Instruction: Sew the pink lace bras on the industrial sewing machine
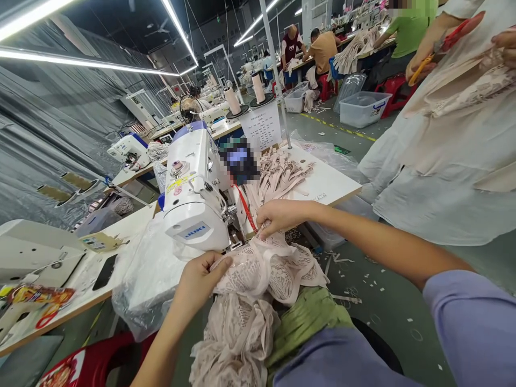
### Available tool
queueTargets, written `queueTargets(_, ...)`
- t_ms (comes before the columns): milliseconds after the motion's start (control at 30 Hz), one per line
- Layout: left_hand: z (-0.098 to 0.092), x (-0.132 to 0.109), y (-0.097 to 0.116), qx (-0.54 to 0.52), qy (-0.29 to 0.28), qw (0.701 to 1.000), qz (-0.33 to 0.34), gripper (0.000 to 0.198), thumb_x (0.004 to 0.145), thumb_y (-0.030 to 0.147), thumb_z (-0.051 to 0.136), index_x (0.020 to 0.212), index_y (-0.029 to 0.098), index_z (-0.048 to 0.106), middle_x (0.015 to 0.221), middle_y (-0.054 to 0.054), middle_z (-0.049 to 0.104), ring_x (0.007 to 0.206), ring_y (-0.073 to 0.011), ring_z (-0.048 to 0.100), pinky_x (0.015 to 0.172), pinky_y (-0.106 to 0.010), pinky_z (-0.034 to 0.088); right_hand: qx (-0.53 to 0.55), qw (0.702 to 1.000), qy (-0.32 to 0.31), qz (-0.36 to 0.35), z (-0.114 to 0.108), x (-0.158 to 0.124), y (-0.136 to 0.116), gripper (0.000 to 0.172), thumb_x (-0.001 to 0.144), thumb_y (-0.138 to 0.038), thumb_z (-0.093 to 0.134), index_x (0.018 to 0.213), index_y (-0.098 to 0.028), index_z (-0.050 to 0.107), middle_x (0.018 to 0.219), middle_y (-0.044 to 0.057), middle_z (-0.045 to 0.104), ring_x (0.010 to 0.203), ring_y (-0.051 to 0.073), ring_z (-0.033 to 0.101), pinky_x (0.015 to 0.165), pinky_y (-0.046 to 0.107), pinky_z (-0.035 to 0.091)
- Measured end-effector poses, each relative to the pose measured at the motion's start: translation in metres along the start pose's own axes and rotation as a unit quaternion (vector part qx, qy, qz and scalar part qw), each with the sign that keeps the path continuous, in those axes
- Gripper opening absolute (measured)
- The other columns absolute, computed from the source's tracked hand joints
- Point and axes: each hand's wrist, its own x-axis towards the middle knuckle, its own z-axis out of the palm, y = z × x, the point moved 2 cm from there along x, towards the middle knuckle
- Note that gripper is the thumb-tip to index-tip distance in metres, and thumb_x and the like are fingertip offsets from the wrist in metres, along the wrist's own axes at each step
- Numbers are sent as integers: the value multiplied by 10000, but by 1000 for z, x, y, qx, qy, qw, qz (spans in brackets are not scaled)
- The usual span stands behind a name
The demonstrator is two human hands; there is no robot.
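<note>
Toward the left, two tan thread cones (pixel 76 181) sit beyond one dark, phone-like slab (pixel 105 272). To their right stands one white sewing machine (pixel 193 204). By its near end, the left hand (pixel 203 277) pinches the left edge of the lace fabric (pixel 242 274) between thumb and fingers. That lace lies at near centre, bunched over the lap; its layers are too folded to count. It looks light, limp and soft, likely prone to snagging in the openwork, so the plain, denser edges seem the safer hold. Two pale thread cones (pixel 233 102) stand farther off. The right hand (pixel 278 215), fingers curled, pinches the lace's far edge. Just beyond it lies one heap of beige strips (pixel 282 172), too tangled to count. Far right, at least two clear bins (pixel 358 114) rest on the floor.
</note>
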Motion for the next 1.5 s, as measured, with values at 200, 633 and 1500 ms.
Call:
queueTargets(200,5,-3,21,-15,14,1000,19,504,665,691,507,631,192,566,567,36,406,571,-135,354,549,-263,270,-49,999,14,5,-12,3,6,197,842,-334,687,882,-144,721,842,40,638,735,161,513,621,263,308)
queueTargets(633,28,33,50,-78,0,990,117,594,714,752,568,748,161,605,632,19,479,585,-126,389,540,-235,321,-182,978,84,65,-59,-30,21,297,785,-89,572,1009,-154,757,972,86,728,819,207,587,678,315,351)
queueTargets(1500,27,54,75,-63,-2,988,139,542,706,711,595,748,171,621,600,28,501,539,-118,390,476,-224,291,-133,978,108,118,-68,-46,25,283,725,2,516,858,-125,731,941,104,703,835,208,587,659,297,364)
